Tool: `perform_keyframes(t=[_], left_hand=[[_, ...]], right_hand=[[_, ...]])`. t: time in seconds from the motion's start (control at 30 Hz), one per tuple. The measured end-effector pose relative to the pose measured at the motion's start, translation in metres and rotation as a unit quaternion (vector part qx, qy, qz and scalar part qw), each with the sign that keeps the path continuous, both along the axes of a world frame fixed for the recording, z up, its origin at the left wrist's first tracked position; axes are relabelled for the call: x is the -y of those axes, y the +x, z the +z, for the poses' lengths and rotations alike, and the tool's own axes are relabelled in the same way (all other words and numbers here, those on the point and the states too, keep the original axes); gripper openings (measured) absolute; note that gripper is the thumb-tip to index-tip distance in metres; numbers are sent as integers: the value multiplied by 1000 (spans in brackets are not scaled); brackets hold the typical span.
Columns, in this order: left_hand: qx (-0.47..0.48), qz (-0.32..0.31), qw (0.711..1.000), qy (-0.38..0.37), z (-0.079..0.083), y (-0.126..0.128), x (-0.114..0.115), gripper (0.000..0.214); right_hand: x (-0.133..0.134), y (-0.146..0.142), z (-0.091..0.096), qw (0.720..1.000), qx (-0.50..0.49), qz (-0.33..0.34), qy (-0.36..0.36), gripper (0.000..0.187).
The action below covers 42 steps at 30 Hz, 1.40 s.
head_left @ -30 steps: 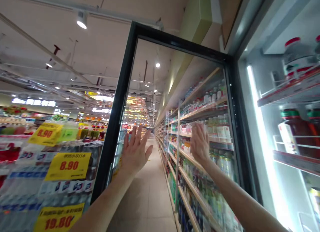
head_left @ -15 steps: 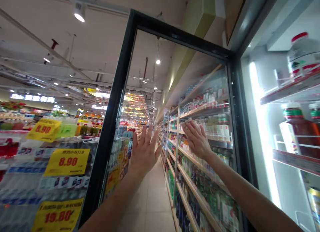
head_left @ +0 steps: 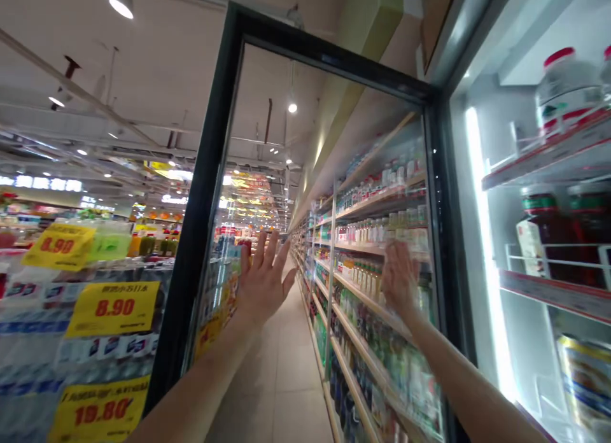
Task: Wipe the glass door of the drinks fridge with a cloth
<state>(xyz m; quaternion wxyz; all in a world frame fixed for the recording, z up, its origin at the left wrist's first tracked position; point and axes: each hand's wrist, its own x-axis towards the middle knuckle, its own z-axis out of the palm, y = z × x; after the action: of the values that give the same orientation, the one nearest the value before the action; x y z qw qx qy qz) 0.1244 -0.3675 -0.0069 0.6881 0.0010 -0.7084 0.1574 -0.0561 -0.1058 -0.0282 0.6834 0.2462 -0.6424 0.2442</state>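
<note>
A dark-framed glass door (head_left: 334,58) stands swung out in front of me. My left hand (head_left: 261,277) lies flat against the glass on its left side, fingers spread, holding nothing. Farther right, my right hand (head_left: 400,279) is on the pane, smeared by motion. Half a second ago a pale wiping cloth showed beneath its fingertips; now the blurred hand mostly hides it. Shelves of bottles (head_left: 367,274) appear through or mirrored in the glass; I cannot tell which.
On the right, the lit cooler holds a red-capped bottle (head_left: 566,90), dark bottles (head_left: 556,233) and a can (head_left: 585,379) on wire-railed shelves. To the left are stacked bottled drinks (head_left: 33,360) with yellow price signs (head_left: 113,308). A tiled floor (head_left: 286,379) shows beyond the glass.
My right hand has slid right and slightly down across the glass, turning more upright. My left hand stays spread on the pane. The whole view has shifted slightly.
</note>
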Motion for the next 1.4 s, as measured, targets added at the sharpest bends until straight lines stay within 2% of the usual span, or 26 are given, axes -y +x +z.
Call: perform_keyframes(t=[0.07,0.13,0.2,0.3,0.33,0.4,0.5,0.57,0.6,0.67,0.73,0.8,0.83,0.87,0.97,1.0,1.03,1.07,1.17,1.2,1.23,1.33,1.37,1.4], left_hand=[[4,-13,1000,3,0,-2,0,51],[9,-21,1000,7,1,-3,1,54],[7,-24,1000,9,4,-3,2,55],[8,-23,1000,12,3,-3,1,55],[8,-24,1000,14,-1,-3,-1,55],[26,-28,999,6,-16,-3,-8,53],[68,-39,996,-38,-52,-6,-23,53],[81,-42,994,-54,-71,-8,-30,55],[81,-40,995,-53,-77,-9,-32,57],[84,-38,995,-47,-82,-10,-32,59],[85,-36,995,-47,-81,-12,-30,59],[81,-33,995,-48,-78,-13,-27,58],[80,-32,995,-49,-77,-14,-25,57],[81,-30,995,-50,-77,-15,-25,56],[86,-27,994,-54,-77,-19,-23,56],[86,-27,994,-55,-77,-20,-22,56],[86,-27,994,-57,-77,-20,-22,56],[85,-28,994,-59,-77,-21,-21,56],[81,-24,995,-57,-76,-21,-20,53],[80,-23,995,-56,-76,-21,-20,53],[79,-23,995,-55,-76,-21,-19,52],[83,-24,995,-57,-77,-21,-19,54],[85,-23,994,-58,-77,-21,-19,55],[86,-22,994,-59,-77,-22,-19,55]], right_hand=[[-23,-15,1,989,56,-9,-138,51],[-32,-20,-5,981,72,-10,-182,52],[-23,-12,-15,992,51,-11,-118,53],[1,7,-28,998,1,-7,70,53],[4,11,-27,995,-8,-8,102,53],[2,10,-19,996,-2,-15,89,52],[-12,0,-10,998,41,-20,-39,51],[-9,3,-20,995,57,-13,-86,52],[-3,9,-31,995,54,-9,-84,53],[18,26,-58,999,28,2,-16,57],[38,42,-81,993,-4,19,117,62],[48,47,-92,981,-34,30,187,65],[48,46,-91,982,-42,30,180,64],[46,42,-88,989,-41,25,142,63],[38,30,-78,999,-7,2,-34,57],[37,29,-78,998,7,-4,-65,57],[39,30,-79,998,14,-5,-66,57],[41,32,-82,999,15,-1,-30,58],[44,38,-90,991,-8,15,136,61],[43,37,-90,990,-13,14,140,60],[40,36,-88,994,-10,10,104,59],[36,31,-84,998,23,-3,-63,56],[37,32,-85,997,27,-2,-70,56],[40,34,-88,999,22,2,-40,57]])
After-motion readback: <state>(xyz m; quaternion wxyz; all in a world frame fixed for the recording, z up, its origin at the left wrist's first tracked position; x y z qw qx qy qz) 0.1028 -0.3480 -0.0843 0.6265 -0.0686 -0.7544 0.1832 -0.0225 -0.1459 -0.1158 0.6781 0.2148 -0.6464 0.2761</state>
